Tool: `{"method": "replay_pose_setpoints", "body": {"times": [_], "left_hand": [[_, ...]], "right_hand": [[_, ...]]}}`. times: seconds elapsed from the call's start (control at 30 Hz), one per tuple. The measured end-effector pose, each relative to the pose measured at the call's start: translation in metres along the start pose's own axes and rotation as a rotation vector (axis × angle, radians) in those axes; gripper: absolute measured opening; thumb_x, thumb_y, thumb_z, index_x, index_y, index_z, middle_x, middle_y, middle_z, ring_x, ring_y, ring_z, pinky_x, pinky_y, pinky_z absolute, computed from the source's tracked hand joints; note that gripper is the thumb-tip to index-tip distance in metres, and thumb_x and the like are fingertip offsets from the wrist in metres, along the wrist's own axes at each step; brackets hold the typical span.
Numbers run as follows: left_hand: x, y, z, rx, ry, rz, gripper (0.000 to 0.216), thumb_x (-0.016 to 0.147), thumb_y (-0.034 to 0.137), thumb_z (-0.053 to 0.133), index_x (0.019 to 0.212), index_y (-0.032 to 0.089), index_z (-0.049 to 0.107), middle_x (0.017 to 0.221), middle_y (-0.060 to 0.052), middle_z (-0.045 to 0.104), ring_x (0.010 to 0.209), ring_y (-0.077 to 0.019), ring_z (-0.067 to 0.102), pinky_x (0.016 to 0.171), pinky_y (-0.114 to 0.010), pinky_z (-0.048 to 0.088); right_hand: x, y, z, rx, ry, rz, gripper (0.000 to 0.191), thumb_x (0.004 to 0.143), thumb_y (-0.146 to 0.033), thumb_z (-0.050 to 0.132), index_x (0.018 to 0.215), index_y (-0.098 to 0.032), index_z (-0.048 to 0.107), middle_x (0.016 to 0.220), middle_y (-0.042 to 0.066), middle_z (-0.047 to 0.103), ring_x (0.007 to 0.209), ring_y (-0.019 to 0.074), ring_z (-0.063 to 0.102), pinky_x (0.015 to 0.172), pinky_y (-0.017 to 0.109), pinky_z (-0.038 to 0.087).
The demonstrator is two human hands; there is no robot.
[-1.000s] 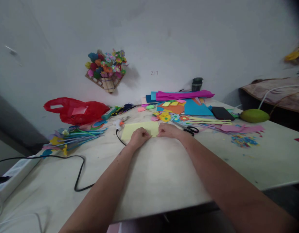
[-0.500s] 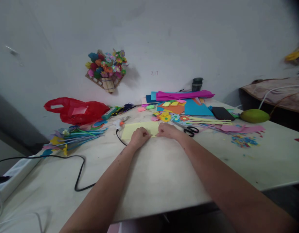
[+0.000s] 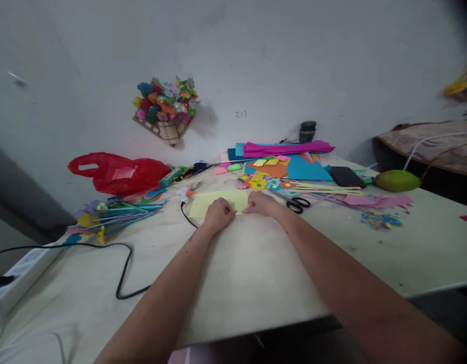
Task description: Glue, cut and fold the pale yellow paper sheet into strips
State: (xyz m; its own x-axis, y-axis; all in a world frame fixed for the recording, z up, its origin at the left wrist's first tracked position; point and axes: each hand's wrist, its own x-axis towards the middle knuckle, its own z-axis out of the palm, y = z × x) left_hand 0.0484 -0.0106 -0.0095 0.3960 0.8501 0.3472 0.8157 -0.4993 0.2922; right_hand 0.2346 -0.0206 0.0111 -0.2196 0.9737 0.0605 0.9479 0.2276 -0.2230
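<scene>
A pale yellow sheet of paper (image 3: 205, 201) lies flat on the table in front of me. My left hand (image 3: 219, 214) rests over its near edge, fingers curled and pinched at the paper. Close beside it, my right hand (image 3: 259, 203) has its fingers closed on the same near edge, toward the right corner. Part of the sheet is hidden under both hands. Black-handled scissors (image 3: 296, 203) lie just right of my right hand. A glue gun (image 3: 185, 193) with an orange tip and a black cord sits left of the sheet.
Foam flowers (image 3: 258, 182) and coloured sheets (image 3: 309, 168) are spread behind the paper. A red plastic bag (image 3: 130, 174) and paper flower stems (image 3: 123, 215) occupy the left. On the right are a phone (image 3: 347, 177), a green mango-like fruit (image 3: 397, 180) and paper scraps (image 3: 381, 220).
Almost nothing differs. Both hands stay at the near edge of the yellow paper, with only a very slight shift of the view.
</scene>
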Motion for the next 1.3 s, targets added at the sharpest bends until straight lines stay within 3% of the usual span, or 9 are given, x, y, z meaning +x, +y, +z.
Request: {"method": "replay_pose_setpoints", "body": {"times": [0.3,0.57,0.77,1.1,1.3], "left_hand": [[0.001,0.0012,0.001,-0.003,0.0,-0.031,0.01,0.069,0.027,0.057,0.067,0.017,0.059,0.082,-0.004,0.057,0.076,-0.0154,0.052,0.066,-0.026,0.041],[0.0005,0.0058,-0.0031,0.03,-0.035,-0.075,0.013,0.07,0.03,0.059,0.069,0.018,0.059,0.085,-0.005,0.058,0.079,-0.0163,0.053,0.067,-0.026,0.041],[0.0005,0.0058,-0.0009,0.068,-0.035,-0.104,0.017,0.07,0.034,0.059,0.079,0.019,0.059,0.091,-0.005,0.059,0.086,-0.019,0.053,0.072,-0.028,0.041],[-0.0005,0.0057,0.0014,0.108,-0.033,-0.109,0.025,0.071,0.038,0.058,0.089,0.021,0.056,0.096,-0.005,0.058,0.093,-0.0201,0.052,0.076,-0.03,0.04],[-0.0008,0.0065,0.0009,0.107,-0.022,-0.104,0.024,0.072,0.038,0.058,0.088,0.02,0.056,0.095,-0.005,0.058,0.091,-0.0203,0.052,0.075,-0.03,0.04]], "right_hand": [[0.0025,-0.001,0.0033,-0.063,0.024,-0.005,0.04,0.072,-0.055,0.055,0.073,-0.017,0.065,0.087,0.008,0.062,0.074,0.0167,0.057,0.052,0.023,0.032],[-0.0003,-0.0064,0.0007,-0.136,0.042,-0.004,0.044,0.073,-0.058,0.054,0.079,-0.017,0.067,0.102,0.012,0.058,0.094,0.0234,0.053,0.071,0.027,0.039],[-0.0029,-0.0092,-0.0006,-0.224,0.121,0.036,0.054,0.07,-0.063,0.053,0.088,-0.013,0.064,0.111,0.017,0.051,0.106,0.0309,0.043,0.087,0.039,0.034],[-0.0009,-0.0047,0.0051,-0.174,0.106,0.083,0.056,0.07,-0.06,0.054,0.099,-0.012,0.056,0.117,0.017,0.049,0.112,0.0301,0.04,0.093,0.043,0.028],[-0.0006,-0.0008,0.0074,-0.149,0.132,0.072,0.055,0.069,-0.058,0.056,0.103,-0.014,0.053,0.129,0.015,0.041,0.122,0.0308,0.03,0.098,0.044,0.022]]}}
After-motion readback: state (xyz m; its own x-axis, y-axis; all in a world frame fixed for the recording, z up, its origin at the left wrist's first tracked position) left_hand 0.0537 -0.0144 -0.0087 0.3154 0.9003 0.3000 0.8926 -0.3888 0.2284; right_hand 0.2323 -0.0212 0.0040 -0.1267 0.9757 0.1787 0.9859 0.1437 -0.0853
